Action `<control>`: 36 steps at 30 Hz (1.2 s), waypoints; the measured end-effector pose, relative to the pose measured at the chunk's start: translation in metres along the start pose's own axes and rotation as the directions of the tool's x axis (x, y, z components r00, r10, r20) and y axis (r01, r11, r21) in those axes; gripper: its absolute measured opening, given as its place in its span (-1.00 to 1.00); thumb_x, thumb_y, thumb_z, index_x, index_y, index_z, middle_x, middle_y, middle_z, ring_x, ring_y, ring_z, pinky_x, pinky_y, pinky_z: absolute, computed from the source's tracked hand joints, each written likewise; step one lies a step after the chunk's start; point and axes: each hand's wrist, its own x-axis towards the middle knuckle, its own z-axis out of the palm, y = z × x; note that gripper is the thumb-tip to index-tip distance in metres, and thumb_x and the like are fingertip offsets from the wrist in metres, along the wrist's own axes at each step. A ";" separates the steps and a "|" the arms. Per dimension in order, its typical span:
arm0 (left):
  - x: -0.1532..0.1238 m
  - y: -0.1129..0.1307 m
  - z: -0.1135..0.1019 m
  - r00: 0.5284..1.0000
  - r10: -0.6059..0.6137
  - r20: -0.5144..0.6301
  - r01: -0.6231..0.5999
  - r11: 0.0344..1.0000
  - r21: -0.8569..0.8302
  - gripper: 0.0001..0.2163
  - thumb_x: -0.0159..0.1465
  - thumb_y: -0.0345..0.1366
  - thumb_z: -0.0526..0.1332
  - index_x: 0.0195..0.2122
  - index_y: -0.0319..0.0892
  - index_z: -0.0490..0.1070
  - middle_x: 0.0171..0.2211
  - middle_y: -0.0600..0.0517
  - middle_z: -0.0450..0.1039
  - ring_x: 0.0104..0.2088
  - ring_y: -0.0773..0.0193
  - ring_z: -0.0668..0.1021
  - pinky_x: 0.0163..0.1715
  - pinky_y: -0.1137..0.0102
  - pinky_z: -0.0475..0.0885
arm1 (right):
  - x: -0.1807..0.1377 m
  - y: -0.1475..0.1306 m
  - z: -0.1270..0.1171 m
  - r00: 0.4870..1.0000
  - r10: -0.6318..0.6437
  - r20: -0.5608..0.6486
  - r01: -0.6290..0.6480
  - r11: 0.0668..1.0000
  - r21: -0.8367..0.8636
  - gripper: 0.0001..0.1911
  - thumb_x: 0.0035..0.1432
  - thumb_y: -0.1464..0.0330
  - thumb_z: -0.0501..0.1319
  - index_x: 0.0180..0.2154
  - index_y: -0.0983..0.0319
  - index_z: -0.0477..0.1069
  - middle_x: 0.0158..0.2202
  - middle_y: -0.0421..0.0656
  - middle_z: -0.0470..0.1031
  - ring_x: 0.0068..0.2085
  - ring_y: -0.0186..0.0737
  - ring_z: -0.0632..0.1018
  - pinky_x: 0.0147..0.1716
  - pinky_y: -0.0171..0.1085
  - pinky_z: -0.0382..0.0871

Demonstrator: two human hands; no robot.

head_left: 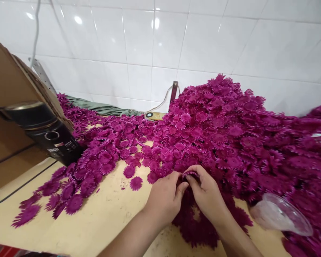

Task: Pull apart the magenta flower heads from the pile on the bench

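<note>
- Magenta on the head view, the only one: a flower piece (191,174) sits up btwn the hands, above the bench (96,221), in front of the big flower heap (219,125).
- L hand (164,196) pinching its near-L edge, thumb and fingers together; R hand (205,191) pinching the R side, fingers over the top, thumb under. Exact fingertip contact: can't tell, partly hidden.
- Handling, my read: v. light, prob. soft and bendy, not slippery; petals may crease or tear if tugged. Best hold = flat centre or a bit of rim, gentle pinch, w/ no pulling on single petals.
- Looks: deep magenta, seen nearly edge-on, notched rim; material unclear, fabric or thin plastic poss.
- For compare, a loose flower (136,183) lies flat to the L: round, toothed all round, darker middle.
- Also about: clear plastic dish (296,219) R of the R hand, black bottle (53,135) far L, tilted.
</note>
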 end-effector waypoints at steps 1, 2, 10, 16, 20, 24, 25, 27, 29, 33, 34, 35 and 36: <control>0.000 0.000 -0.002 1.000 0.004 -0.006 -0.004 1.000 0.021 -0.79 0.26 -0.20 -0.05 -0.32 -0.12 0.33 -0.36 -0.04 0.47 -0.35 0.14 0.48 -0.38 0.36 0.27 | 0.001 0.000 0.002 1.000 -0.011 -0.014 0.011 1.000 -0.027 -0.91 0.08 0.38 0.02 -0.38 0.19 0.28 -0.46 -0.18 0.45 -0.37 -0.21 0.47 -0.34 -0.25 0.33; 0.001 0.000 -0.004 1.000 0.006 -0.012 -0.005 0.999 0.039 -0.78 0.26 -0.20 -0.05 -0.33 -0.13 0.35 -0.34 -0.05 0.47 -0.34 0.13 0.48 -0.37 0.35 0.28 | 0.002 0.000 0.003 1.000 -0.018 -0.024 0.017 0.999 -0.050 -0.90 0.09 0.37 0.01 -0.36 0.19 0.27 -0.45 -0.17 0.46 -0.37 -0.20 0.47 -0.35 -0.25 0.33; 0.005 -0.006 -0.013 0.993 -0.032 -0.116 0.019 0.994 -0.110 -0.78 0.25 -0.21 0.00 -0.24 -0.11 0.40 -0.25 -0.02 0.50 -0.24 0.17 0.50 -0.21 0.32 0.33 | 0.014 0.001 0.014 0.997 -0.021 -0.079 0.010 0.990 -0.141 -0.79 0.12 0.30 -0.04 -0.50 0.18 0.23 -0.59 -0.20 0.37 -0.53 -0.25 0.39 -0.49 -0.28 0.23; 0.011 -0.009 -0.002 0.987 -0.144 -0.075 0.104 0.915 -0.390 -0.78 0.17 -0.21 0.10 -0.20 -0.14 0.39 -0.23 -0.02 0.50 -0.21 0.19 0.50 -0.16 0.31 0.37 | 0.020 0.000 0.015 0.999 0.013 -0.033 -0.015 0.998 -0.061 -0.68 0.13 0.22 -0.03 -0.61 0.18 0.15 -0.67 -0.28 0.22 -0.60 -0.34 0.28 -0.57 -0.33 0.14; 0.015 -0.009 0.002 0.971 -0.223 -0.081 0.142 0.819 -0.556 -0.79 0.13 -0.29 0.14 -0.21 -0.19 0.42 -0.23 -0.03 0.51 -0.20 0.21 0.50 -0.13 0.32 0.37 | 0.016 -0.001 0.018 0.999 -0.029 0.039 0.030 0.999 -0.016 -0.72 0.16 0.25 -0.08 -0.53 0.18 0.22 -0.59 -0.24 0.31 -0.48 -0.28 0.38 -0.49 -0.32 0.26; 0.018 -0.010 -0.002 0.946 -0.316 -0.077 0.196 0.743 -0.640 -0.86 0.11 -0.36 0.13 -0.37 -0.21 0.47 -0.40 0.01 0.52 -0.30 0.24 0.50 -0.20 0.36 0.38 | 0.008 -0.004 0.017 0.995 -0.088 -0.042 0.082 0.990 -0.114 -0.76 0.10 0.33 0.01 -0.18 0.22 0.27 -0.26 -0.07 0.37 -0.25 -0.16 0.44 -0.23 -0.16 0.35; 0.018 -0.010 -0.003 0.938 -0.339 -0.071 0.214 0.728 -0.651 -0.88 0.11 -0.36 0.13 -0.42 -0.22 0.46 -0.47 0.04 0.49 -0.36 0.28 0.49 -0.25 0.38 0.38 | 0.006 -0.005 0.015 0.990 -0.107 -0.087 0.092 0.982 -0.163 -0.70 0.07 0.33 0.05 -0.12 0.24 0.25 -0.21 -0.03 0.34 -0.24 -0.14 0.44 -0.21 -0.12 0.35; 0.018 -0.011 -0.003 0.934 -0.352 -0.060 0.221 0.702 -0.677 -0.88 0.11 -0.34 0.14 -0.50 -0.22 0.42 -0.57 0.09 0.41 -0.48 0.34 0.44 -0.36 0.43 0.36 | 0.001 -0.010 0.013 0.973 -0.172 -0.155 0.127 0.955 -0.267 -0.65 0.04 0.34 0.10 -0.09 0.26 0.23 -0.17 0.01 0.27 -0.23 -0.10 0.42 -0.20 -0.07 0.35; 0.017 -0.012 -0.002 0.943 -0.328 -0.051 0.196 0.674 -0.712 -0.87 0.10 -0.29 0.16 -0.53 -0.22 0.38 -0.60 0.13 0.35 -0.53 0.39 0.39 -0.43 0.46 0.33 | -0.002 -0.016 0.011 0.954 -0.265 -0.138 0.200 0.910 -0.362 -0.71 0.04 0.39 0.11 -0.13 0.25 0.26 -0.16 0.02 0.26 -0.17 -0.06 0.41 -0.18 -0.06 0.35; 0.014 -0.014 0.001 0.951 -0.308 -0.035 0.166 0.599 -0.783 -0.82 0.05 -0.20 0.23 -0.48 -0.22 0.35 -0.57 0.13 0.35 -0.52 0.40 0.38 -0.48 0.49 0.29 | -0.003 -0.022 0.010 0.943 -0.331 0.044 0.310 0.820 -0.481 -0.75 0.06 0.50 0.07 -0.18 0.24 0.33 -0.23 -0.02 0.36 -0.16 -0.05 0.43 -0.18 -0.07 0.35; 0.014 -0.014 0.001 0.948 -0.317 -0.024 0.176 0.587 -0.790 -0.81 0.04 -0.19 0.24 -0.48 -0.22 0.34 -0.58 0.13 0.35 -0.53 0.40 0.38 -0.49 0.49 0.28 | -0.001 -0.022 0.010 0.946 -0.314 0.083 0.312 0.807 -0.501 -0.74 0.05 0.51 0.08 -0.17 0.24 0.35 -0.25 -0.02 0.39 -0.18 -0.05 0.44 -0.19 -0.07 0.36; 0.013 -0.015 0.000 0.946 -0.325 -0.013 0.189 0.581 -0.792 -0.79 0.03 -0.18 0.25 -0.48 -0.22 0.33 -0.59 0.14 0.35 -0.54 0.41 0.37 -0.50 0.49 0.28 | 0.001 -0.021 0.010 0.950 -0.293 0.109 0.307 0.801 -0.514 -0.73 0.05 0.51 0.09 -0.16 0.25 0.36 -0.25 -0.02 0.41 -0.19 -0.04 0.45 -0.20 -0.07 0.36; 0.013 -0.015 -0.001 0.944 -0.330 -0.003 0.201 0.581 -0.789 -0.78 0.01 -0.18 0.27 -0.49 -0.22 0.33 -0.61 0.14 0.35 -0.56 0.41 0.36 -0.50 0.50 0.27 | 0.003 -0.019 0.010 0.953 -0.274 0.130 0.301 0.804 -0.513 -0.72 0.04 0.50 0.11 -0.15 0.25 0.38 -0.25 -0.02 0.42 -0.19 -0.04 0.46 -0.20 -0.07 0.36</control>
